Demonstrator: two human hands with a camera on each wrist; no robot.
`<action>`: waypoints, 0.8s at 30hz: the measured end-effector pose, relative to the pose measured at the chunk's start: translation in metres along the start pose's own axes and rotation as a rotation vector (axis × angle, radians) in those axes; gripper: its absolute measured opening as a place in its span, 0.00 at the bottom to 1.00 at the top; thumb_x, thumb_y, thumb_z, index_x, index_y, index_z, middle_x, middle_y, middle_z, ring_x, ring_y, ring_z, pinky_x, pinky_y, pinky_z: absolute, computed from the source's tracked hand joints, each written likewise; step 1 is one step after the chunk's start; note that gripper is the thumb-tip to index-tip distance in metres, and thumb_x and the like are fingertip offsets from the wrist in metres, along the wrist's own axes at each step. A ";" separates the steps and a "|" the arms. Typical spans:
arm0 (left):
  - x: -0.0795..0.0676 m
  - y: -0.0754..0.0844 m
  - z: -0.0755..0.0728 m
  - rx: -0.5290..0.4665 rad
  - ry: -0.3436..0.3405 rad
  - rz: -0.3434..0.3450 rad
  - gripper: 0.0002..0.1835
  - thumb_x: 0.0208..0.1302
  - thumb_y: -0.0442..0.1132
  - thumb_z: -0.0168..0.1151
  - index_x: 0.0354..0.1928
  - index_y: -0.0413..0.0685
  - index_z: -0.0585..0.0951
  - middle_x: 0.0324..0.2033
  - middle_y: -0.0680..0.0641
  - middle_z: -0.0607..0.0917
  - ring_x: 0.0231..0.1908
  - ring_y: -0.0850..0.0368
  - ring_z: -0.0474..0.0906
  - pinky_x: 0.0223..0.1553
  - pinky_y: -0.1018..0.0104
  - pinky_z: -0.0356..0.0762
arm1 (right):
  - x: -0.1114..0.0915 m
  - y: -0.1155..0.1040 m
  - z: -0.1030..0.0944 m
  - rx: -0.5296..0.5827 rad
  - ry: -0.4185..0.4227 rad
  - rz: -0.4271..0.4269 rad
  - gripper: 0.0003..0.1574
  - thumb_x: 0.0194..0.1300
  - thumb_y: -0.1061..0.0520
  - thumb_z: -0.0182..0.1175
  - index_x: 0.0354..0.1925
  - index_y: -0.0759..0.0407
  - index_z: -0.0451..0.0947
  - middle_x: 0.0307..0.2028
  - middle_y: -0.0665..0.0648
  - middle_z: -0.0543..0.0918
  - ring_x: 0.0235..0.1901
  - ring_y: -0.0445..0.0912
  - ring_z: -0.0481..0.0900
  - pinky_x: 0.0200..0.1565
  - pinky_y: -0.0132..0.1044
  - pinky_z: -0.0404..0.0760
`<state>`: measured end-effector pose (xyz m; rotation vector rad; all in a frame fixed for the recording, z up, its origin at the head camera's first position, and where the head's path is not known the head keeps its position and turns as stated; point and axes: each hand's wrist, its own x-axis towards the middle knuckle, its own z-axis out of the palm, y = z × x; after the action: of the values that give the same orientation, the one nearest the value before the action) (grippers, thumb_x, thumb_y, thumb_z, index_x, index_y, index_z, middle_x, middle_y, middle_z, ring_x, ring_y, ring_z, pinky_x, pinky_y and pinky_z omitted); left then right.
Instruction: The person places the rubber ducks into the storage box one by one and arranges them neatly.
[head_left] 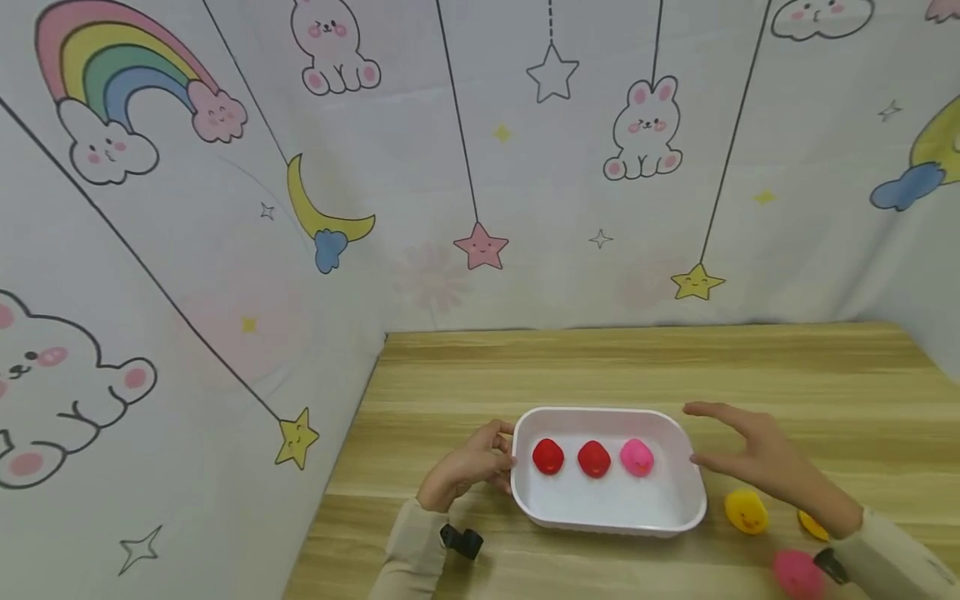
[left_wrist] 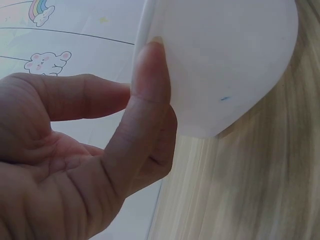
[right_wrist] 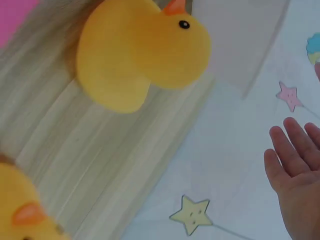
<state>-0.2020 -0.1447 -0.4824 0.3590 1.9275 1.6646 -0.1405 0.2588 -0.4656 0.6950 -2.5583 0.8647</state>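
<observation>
A white plastic basin (head_left: 600,510) with rounded corners stands on the table, holding two red rubber ducks (head_left: 548,457) and a pink rubber duck (head_left: 637,457) in a row. At its left side my left hand (head_left: 471,463) pinches the wall by the rim; the left wrist view shows thumb and finger (left_wrist: 145,75) at the basin's edge. My right hand (head_left: 772,462) reaches toward the right rim with fingers spread, holding nothing. Below that hand lies a yellow rubber duck (head_left: 746,512), seen close in the right wrist view beside the basin (right_wrist: 235,40).
Another yellow duck (head_left: 812,525) is partly hidden by the right forearm. A larger-looking pink toy (head_left: 798,573) lies near the right sleeve. The wooden table (head_left: 450,367) meets white printed cloth (head_left: 570,292) at the back and left.
</observation>
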 end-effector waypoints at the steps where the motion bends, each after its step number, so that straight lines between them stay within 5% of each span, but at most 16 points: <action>1: 0.000 0.000 0.000 0.000 0.003 -0.003 0.27 0.60 0.19 0.53 0.62 0.25 0.62 0.34 0.43 0.71 0.21 0.55 0.77 0.22 0.68 0.87 | -0.003 0.001 -0.003 -0.002 -0.005 0.031 0.38 0.48 0.57 0.81 0.58 0.54 0.81 0.53 0.53 0.85 0.56 0.30 0.75 0.57 0.15 0.67; 12: 0.001 0.000 0.000 0.010 -0.004 0.001 0.27 0.61 0.20 0.53 0.63 0.24 0.61 0.34 0.44 0.71 0.23 0.55 0.77 0.24 0.67 0.87 | -0.049 0.019 -0.036 0.096 -0.085 0.226 0.35 0.54 0.56 0.78 0.60 0.53 0.81 0.57 0.44 0.82 0.56 0.22 0.68 0.50 0.13 0.69; 24: 0.000 0.000 0.000 0.014 -0.007 0.006 0.28 0.60 0.21 0.53 0.63 0.25 0.62 0.34 0.44 0.71 0.25 0.55 0.77 0.24 0.65 0.88 | -0.107 0.046 -0.046 0.137 -0.045 0.387 0.34 0.49 0.61 0.79 0.55 0.67 0.80 0.51 0.32 0.81 0.51 0.18 0.67 0.45 0.08 0.67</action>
<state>-0.2018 -0.1448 -0.4820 0.3763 1.9357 1.6523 -0.0706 0.3561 -0.5028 0.2561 -2.7403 1.1639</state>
